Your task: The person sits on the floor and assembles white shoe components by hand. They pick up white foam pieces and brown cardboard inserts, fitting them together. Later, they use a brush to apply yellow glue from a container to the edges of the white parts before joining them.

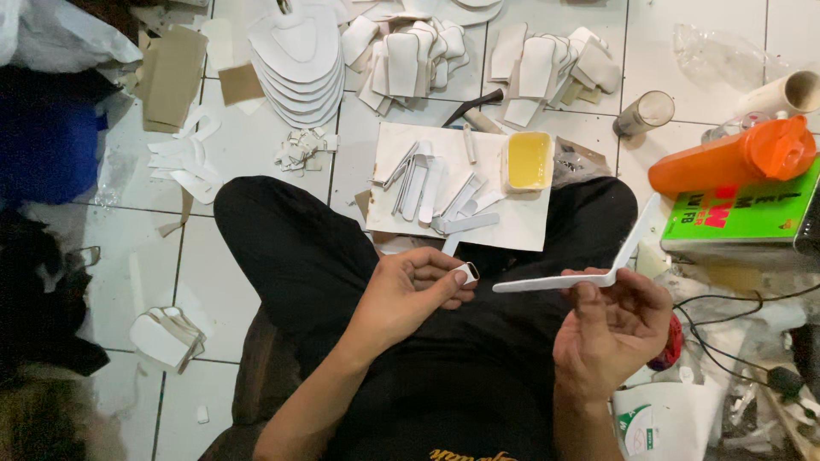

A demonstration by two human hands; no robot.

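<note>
2 hands: left hand [408, 294] pinches small white piece [466, 272], right hand [608, 329] pinches bent white strip [581, 271]

Left hand [408, 294] fingers curl over the small white piece [466, 272], most of it hidden. Green box [752, 213] and white tube [790, 92] cut off at right edge. White bag [662, 423] cropped at bottom. Clutter right of the right hand [608, 329] too tangled to identify.
</note>
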